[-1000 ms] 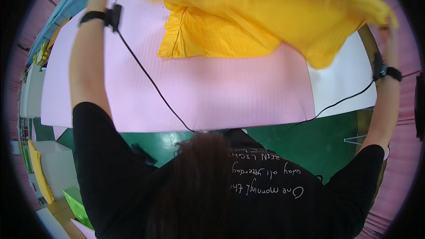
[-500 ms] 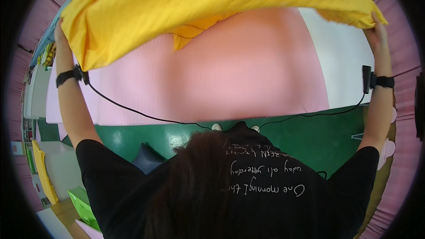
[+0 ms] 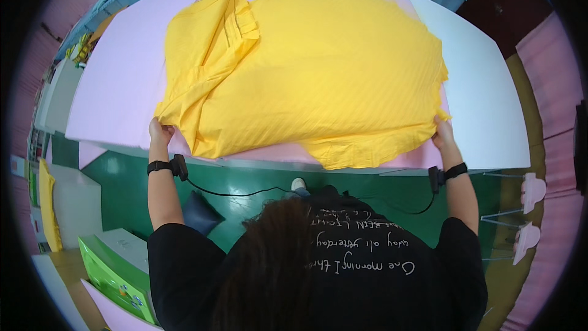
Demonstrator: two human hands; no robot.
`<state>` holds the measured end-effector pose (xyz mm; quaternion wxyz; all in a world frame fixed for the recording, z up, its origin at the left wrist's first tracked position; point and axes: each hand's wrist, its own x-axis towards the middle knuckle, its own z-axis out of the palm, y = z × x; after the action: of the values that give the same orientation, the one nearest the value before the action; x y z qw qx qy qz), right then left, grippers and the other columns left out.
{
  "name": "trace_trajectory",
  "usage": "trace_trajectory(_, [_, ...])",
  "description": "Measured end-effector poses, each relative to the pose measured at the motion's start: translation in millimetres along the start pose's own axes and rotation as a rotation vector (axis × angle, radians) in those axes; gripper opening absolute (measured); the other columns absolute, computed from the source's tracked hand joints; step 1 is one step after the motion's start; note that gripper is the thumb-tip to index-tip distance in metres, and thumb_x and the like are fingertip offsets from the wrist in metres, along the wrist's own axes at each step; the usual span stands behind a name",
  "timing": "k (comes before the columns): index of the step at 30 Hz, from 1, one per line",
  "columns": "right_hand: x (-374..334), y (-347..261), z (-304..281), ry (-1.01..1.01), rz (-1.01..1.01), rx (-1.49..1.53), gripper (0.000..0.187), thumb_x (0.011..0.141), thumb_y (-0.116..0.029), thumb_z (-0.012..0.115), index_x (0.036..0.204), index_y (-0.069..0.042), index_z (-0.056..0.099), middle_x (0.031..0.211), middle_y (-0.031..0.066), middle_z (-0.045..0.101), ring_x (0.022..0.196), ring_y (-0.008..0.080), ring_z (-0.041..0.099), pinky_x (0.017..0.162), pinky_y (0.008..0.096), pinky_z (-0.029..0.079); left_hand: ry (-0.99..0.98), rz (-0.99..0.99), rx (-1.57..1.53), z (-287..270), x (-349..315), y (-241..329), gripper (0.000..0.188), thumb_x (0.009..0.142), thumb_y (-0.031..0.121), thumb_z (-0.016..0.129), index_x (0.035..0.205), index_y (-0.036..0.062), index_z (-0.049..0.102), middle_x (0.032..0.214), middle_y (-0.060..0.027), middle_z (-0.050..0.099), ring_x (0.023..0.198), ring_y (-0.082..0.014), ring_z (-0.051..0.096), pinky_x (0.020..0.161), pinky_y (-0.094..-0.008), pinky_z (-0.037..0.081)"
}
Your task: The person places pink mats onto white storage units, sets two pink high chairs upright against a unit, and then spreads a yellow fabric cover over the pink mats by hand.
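Yellow cloth (image 3: 331,67) lies spread over the pink and white table (image 3: 487,95), mostly on its pink part, with its lower edge close to the table's near side. The hands are well apart, one at each end of that lower edge. The left hand (image 3: 160,130) is clamped on the near left corner, fingers curled in and thumb against the cloth; the right hand (image 3: 441,133) is clamped on the near right corner in a similar pinch. Some fingertips on both hands are tucked behind the cloth, so their exact grip cannot be made out. Creased folds on the left cover whatever layers lie beneath, and the far right edge is soft and blurred. The person's dark hair (image 3: 269,263) and black shirt (image 3: 380,288) block much of the floor (image 3: 245,178), where a dark blue cushion (image 3: 202,213) is partly covered by a sleeve. The cloth's long axis runs left to right, across the person's front, while the folded flap at its left end points away, toward the table's far side.
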<state>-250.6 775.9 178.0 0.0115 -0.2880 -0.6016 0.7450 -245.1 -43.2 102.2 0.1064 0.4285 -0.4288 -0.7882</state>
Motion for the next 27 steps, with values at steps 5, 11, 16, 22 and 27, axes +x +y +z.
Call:
trace_trajectory(5, [3.5, 33.2, -34.0, -0.074, 0.088, 0.109, 0.036, 0.093, -0.016, 0.036, 0.127, -0.005, 0.034, 0.122, 0.0117, 0.047, 0.109, 0.0275, 0.049, 0.092, 0.0407, 0.041, 0.130, 0.090, 0.355, -23.4, -25.7, -17.3, 0.038, 0.086, 0.044, 0.038, 0.069, 0.0105, 0.047, 0.048, 0.0013, 0.035, 0.038, -0.0117, 0.032, 0.036, -0.0252, 0.023])
trace_trajectory(11, [-19.3, 30.2, -9.2, -0.075, 0.154, 0.114, 0.039, 0.093, -0.021, 0.039, 0.128, -0.007, 0.032, 0.124, 0.0124, 0.045, 0.112, 0.0283, 0.047, 0.090, 0.0416, 0.043, -0.358, 0.053, 0.645, 23.9, -99.5, 18.7, 0.060, 0.082, 0.054, 0.047, 0.114, 0.0033, 0.049, 0.097, -0.0060, 0.059, 0.082, -0.0155, 0.058, 0.067, -0.0285, 0.046])
trace_trajectory(16, [-44.0, 34.3, 26.2, -0.282, 0.153, 0.172, 0.047, 0.089, -0.025, 0.050, 0.129, -0.010, 0.031, 0.125, 0.0095, 0.044, 0.113, 0.0258, 0.046, 0.088, 0.0425, 0.044, -0.742, 0.164, 1.034, 29.8, -111.5, 24.9, 0.055, 0.075, 0.019, 0.066, 0.122, 0.0016, 0.045, 0.116, -0.0081, 0.054, 0.106, -0.0202, 0.051, 0.088, -0.0314, 0.040])
trace_trajectory(22, [-71.2, 51.8, 80.6, -0.512, 0.148, -0.062, 0.044, 0.084, -0.018, 0.058, 0.123, -0.010, 0.039, 0.114, 0.0058, 0.053, 0.101, 0.0205, 0.054, 0.073, 0.0336, 0.047, -0.727, 0.431, 1.362, 39.1, -111.2, 1.5, 0.048, 0.078, 0.011, 0.056, 0.123, -0.0002, 0.042, 0.115, -0.0115, 0.054, 0.106, -0.0230, 0.050, 0.089, -0.0322, 0.040])
trace_trajectory(27, [-79.4, 66.8, 129.8, -0.612, 0.263, -0.165, 0.029, 0.082, -0.016, 0.060, 0.107, -0.003, 0.052, 0.101, 0.0066, 0.059, 0.093, 0.0178, 0.057, 0.061, 0.0283, 0.043, -0.485, 0.327, 0.796, 44.6, -93.4, 13.6, 0.038, 0.086, 0.014, 0.045, 0.121, -0.0006, 0.043, 0.113, -0.0098, 0.053, 0.104, -0.0216, 0.052, 0.087, -0.0313, 0.041])
